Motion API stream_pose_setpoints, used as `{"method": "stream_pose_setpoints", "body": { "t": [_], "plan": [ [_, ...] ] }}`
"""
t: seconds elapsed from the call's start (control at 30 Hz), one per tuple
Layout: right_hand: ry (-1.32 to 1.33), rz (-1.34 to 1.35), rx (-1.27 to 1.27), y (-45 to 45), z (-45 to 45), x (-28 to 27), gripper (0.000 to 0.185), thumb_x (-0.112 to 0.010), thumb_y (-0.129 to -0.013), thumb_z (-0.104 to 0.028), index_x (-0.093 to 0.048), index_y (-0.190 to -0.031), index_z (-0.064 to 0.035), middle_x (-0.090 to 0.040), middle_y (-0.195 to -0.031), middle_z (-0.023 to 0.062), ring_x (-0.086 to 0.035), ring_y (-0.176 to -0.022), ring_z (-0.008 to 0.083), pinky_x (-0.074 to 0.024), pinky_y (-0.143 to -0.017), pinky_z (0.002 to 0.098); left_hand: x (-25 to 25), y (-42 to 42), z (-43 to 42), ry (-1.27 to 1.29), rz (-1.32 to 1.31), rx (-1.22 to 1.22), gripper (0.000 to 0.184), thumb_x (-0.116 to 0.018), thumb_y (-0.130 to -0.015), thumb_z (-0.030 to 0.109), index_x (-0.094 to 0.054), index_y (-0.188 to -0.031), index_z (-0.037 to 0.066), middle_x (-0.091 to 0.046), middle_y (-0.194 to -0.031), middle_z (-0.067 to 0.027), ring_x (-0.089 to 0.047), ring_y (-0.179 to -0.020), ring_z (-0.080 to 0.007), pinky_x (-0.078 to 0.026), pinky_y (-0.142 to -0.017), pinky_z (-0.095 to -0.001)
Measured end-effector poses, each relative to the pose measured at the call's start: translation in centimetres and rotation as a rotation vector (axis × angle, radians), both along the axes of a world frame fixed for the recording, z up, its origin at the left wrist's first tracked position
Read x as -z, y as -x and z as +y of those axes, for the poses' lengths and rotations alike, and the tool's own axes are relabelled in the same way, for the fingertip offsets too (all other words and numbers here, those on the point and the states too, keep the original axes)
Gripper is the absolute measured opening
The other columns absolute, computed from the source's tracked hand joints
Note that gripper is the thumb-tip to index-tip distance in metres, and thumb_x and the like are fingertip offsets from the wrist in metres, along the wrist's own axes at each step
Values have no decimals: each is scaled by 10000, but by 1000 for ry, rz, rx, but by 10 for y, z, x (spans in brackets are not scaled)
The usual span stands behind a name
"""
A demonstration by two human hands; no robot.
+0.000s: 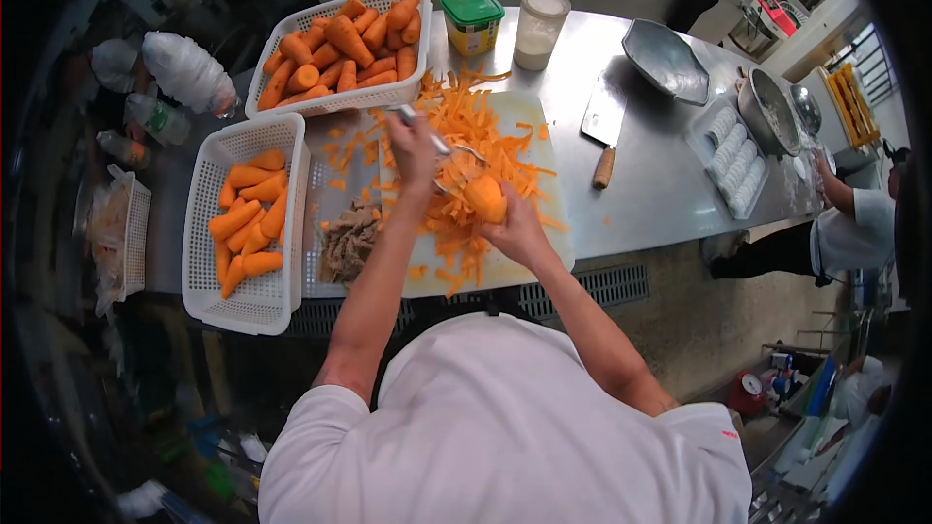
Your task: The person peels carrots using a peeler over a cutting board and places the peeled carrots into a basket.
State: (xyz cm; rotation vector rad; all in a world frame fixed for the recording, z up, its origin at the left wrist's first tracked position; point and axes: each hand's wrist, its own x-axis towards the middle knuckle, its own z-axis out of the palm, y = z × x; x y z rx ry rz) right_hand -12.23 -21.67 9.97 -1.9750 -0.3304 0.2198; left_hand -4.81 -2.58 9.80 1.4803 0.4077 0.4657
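Note:
My left hand point(414, 147) is closed around the metal handle of a peeler point(440, 143), whose blurred head is by the carrot. In my right hand point(519, 231) is a peeled carrot point(484, 199), its rounded end facing me. Both hands are over a white cutting board point(537, 150) heaped with orange carrot peelings point(466, 112). A crumpled brown cloth point(350, 243) lies left of the board's front part. Smooth peeled carrots point(236, 220) lie in the near white basket point(197, 277), and rougher carrots point(345, 37) fill the far white basket point(340, 100).
A cleaver point(605, 116) lies right of the board. Behind it stand a green-lidded tub point(473, 21), a clear container point(541, 27) and a dark tray point(666, 60). Farther right are a tray of white rolls point(730, 160), a metal bowl point(767, 112) and a co-worker point(854, 228).

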Motion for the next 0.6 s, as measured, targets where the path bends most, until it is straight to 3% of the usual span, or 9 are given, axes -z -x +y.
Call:
{"method": "stream_pose_setpoints", "body": {
  "t": [0.03, 0.1, 0.17, 0.23, 0.27, 0.37, 0.4, 0.53, 0.6],
  "plan": [
    [0, 9, -4, 2, 1, 2, 535, -660, -727, -76, -523, -1239, -5, -675, -1045, 256, -635, -1022, 448, -514, -866, 440, 0, 6, -12, 0, 9, -4, 253, -534, -996, 242, -414, -942, 27, -594, -775, -119, -638, -598, -174, -507, -534, -342],
    [119, 41, 14, -5, 5, 5, 513, -671, -730, -48, -528, -1221, -2, -681, -909, 192, -665, -882, 393, -522, -779, 412, -4, 9, -26, -146, 33, 18, 221, -507, -1008, 209, -407, -947, 21, -591, -745, -109, -632, -579, -176, -503, -525, -345],
    [109, -23, 24, 0, 4, 4, 501, -673, -724, -43, -535, -1204, 1, -679, -921, 208, -662, -908, 403, -521, -781, 421, 24, -8, 1, -100, 91, -26, 216, -508, -1007, 199, -402, -940, 24, -589, -736, -104, -633, -579, -182, -502, -533, -348],
    [99, -99, 39, -6, 1, 3, 489, -676, -718, -38, -542, -1187, 3, -677, -933, 224, -658, -934, 413, -520, -782, 431, 7, -8, 7, -4, 79, -123, 259, -546, -987, 233, -411, -941, 17, -587, -742, -106, -626, -569, -197, -503, -545, -353],
    [148, -114, 37, -8, 1, 6, 483, -674, -715, -33, -547, -1179, 7, -678, -944, 228, -654, -941, 421, -518, -786, 437, 2, -2, -6, -28, -3, -99, 253, -534, -1000, 228, -429, -915, 14, -575, -741, -91, -605, -569, -160, -470, -500, -306],
    [245, -123, 14, -7, 4, 14, 468, -668, -707, -21, -555, -1160, 14, -675, -953, 235, -643, -941, 437, -515, -788, 444, 12, 5, -33, -99, 39, -3, 233, -533, -997, 215, -427, -927, 20, -576, -763, -98, -611, -573, -171, -479, -509, -311],
    [295, -118, 10, -7, 5, 14, 460, -664, -703, -14, -558, -1150, 17, -671, -951, 239, -637, -934, 445, -514, -786, 444, 75, -26, -5, -291, 80, -96, 216, -526, -998, 208, -414, -959, 27, -569, -773, -93, -617, -581, -177, -479, -513, -313],
    [136, -175, -18, -5, -14, 4, 487, -659, -739, 9, -529, -1208, -8, -684, -963, 209, -670, -829, 389, -520, -721, 430, 42, -24, 36, -28, 177, -259, 279, -515, -998, 252, -402, -1062, 4, -573, -875, -148, -612, -716, -210, -500, -618, -351],
    [-382, 546, -121, -9, -22, -4, 568, -659, -788, 15, -450, -1310, -64, -669, -928, 132, -648, -712, 244, -512, -636, 368, 34, -16, 44, -42, 241, -195, 291, -504, -1008, 273, -393, -1077, 13, -575, -903, -137, -602, -708, -190, -500, -614, -336]
  ]
}}
